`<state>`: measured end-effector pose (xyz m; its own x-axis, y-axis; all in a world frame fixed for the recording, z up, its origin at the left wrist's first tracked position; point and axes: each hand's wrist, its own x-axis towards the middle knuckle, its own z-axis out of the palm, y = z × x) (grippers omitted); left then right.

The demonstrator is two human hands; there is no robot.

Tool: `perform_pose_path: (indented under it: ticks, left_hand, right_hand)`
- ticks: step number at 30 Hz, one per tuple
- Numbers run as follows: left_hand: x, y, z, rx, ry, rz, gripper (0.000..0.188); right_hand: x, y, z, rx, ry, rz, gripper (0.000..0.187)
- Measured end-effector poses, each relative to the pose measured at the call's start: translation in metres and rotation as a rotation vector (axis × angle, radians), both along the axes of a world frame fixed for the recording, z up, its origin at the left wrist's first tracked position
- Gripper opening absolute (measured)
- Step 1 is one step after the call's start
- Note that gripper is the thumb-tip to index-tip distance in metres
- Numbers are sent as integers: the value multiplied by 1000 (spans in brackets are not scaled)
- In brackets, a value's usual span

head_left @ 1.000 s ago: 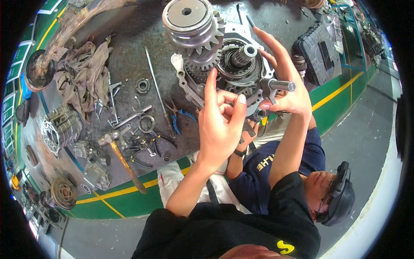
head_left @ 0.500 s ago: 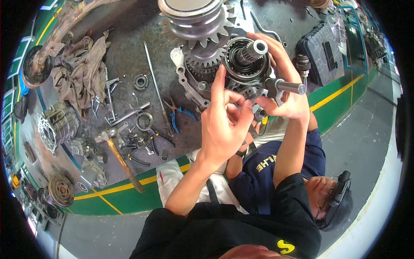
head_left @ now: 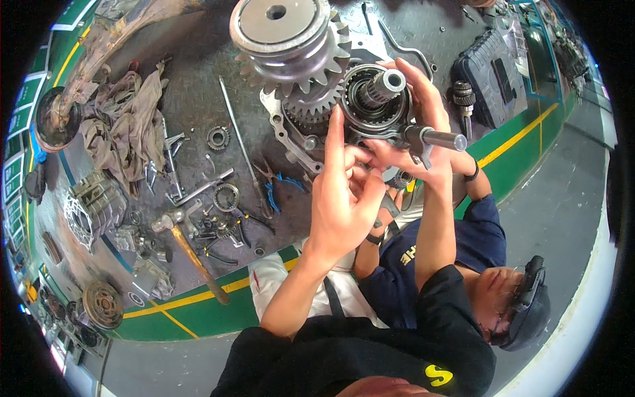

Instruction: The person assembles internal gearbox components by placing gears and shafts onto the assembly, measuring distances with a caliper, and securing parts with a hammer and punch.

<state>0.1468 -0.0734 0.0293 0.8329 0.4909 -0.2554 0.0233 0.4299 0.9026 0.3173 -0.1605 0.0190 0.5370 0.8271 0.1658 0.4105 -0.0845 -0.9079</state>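
A round toothed gear hub [head_left: 376, 99] surrounds an upright splined shaft [head_left: 385, 86], beside a tall stack of gears [head_left: 291, 53]. Around the hub's right side curve the fingers of my right hand [head_left: 426, 126], its thumb reaching across below the hub. My left hand [head_left: 344, 192] has its index finger stretched up against the hub's left edge; its other fingers are curled in by my right thumb, and whatever they pinch is hidden. A shift fork with a smooth metal rod [head_left: 443, 139] sticks out to the right, next to my right palm.
A co-worker [head_left: 456, 245] is close on my right, arms reaching toward the workpiece. Left on the bench [head_left: 192, 92] lie a hammer [head_left: 198, 264], blue-handled pliers [head_left: 281, 185], a long rod [head_left: 238, 132], rags [head_left: 122, 126] and a housing [head_left: 96, 205]. A black case [head_left: 493, 79] sits at right.
My right thumb has slid left, closer to my left fingers. My left index finger stays at the hub's edge. A co-worker's wristbanded forearm now shows beside my right arm. The view has shifted slightly.
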Motion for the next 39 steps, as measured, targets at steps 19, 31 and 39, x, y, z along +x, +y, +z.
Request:
perform_pose_path:
  ticks: [19,31,39]
  left_hand:
    - [-13,2,1,62,34,-58,94]
    - [-228,68,-60,459,845,-15,59]
    - [-234,108,-140,1170,931,-172,69]
  right_hand:
    - [-10,-1,-11,49,-83,-111,89]
    - [-8,-7,-21,50,-62,-128,88]
    - [-28,5,-17,60,-152,-238,91]
